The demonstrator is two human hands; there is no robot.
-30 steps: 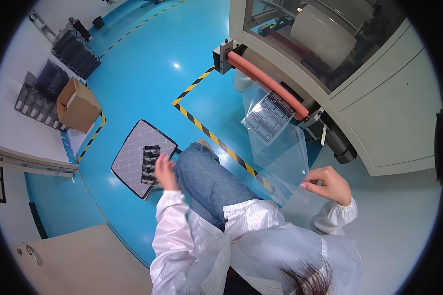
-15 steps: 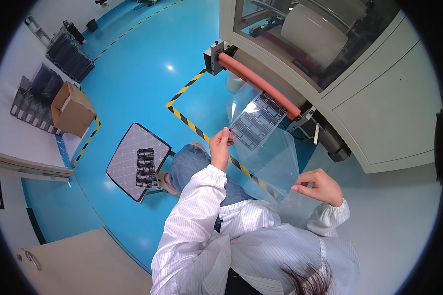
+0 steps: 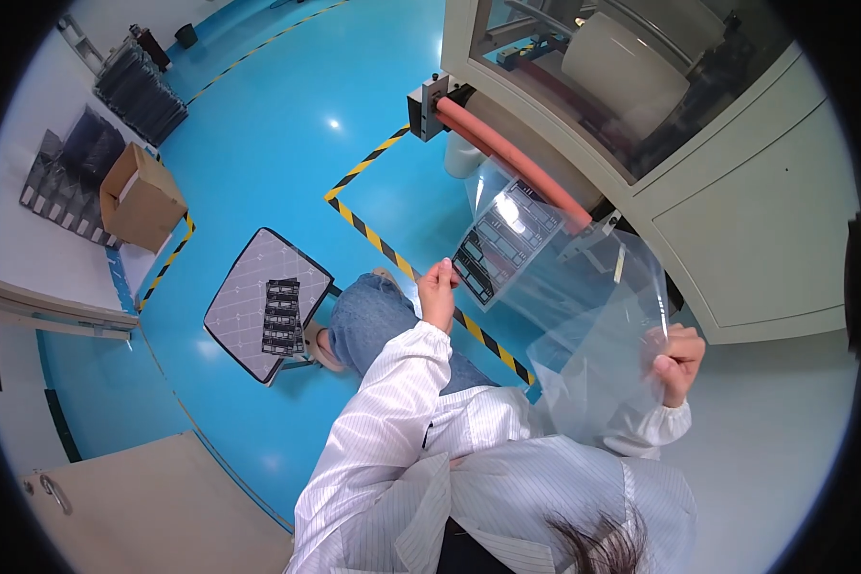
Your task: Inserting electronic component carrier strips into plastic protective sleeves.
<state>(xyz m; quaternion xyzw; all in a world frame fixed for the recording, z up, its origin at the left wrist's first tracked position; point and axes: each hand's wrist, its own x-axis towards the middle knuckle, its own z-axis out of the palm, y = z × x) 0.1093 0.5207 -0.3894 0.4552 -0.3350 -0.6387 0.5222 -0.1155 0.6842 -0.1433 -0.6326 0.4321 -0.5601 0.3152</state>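
My left hand (image 3: 436, 297) is closed in a pinch at the near left corner of a sheet with black-framed printed panels (image 3: 509, 241). That sheet slopes up from the fingers to the salmon-coloured roller (image 3: 517, 161) on the front of a machine. Off to the right, my right hand (image 3: 679, 364) has its fingers closed on the edge of a large clear film (image 3: 598, 359). The film is lifted and bent, hanging between the right hand and the sheet. Its far part overlaps the sheet's right side and the roller's end; I cannot tell whether they are still joined there.
The beige machine (image 3: 737, 244) fills the upper right, with a white roll (image 3: 627, 72) behind its window. Left of my knee stands a padded stool (image 3: 234, 306) bearing a stack of dark printed strips (image 3: 282, 311). A cardboard box (image 3: 153, 210) and dark sheets stand farther left. Yellow-black tape (image 3: 364, 230) marks the floor.
My right hand has moved right and slightly up, drawing the clear film out to the right. My left hand has shifted a little right and down, still at the printed sheet's corner.
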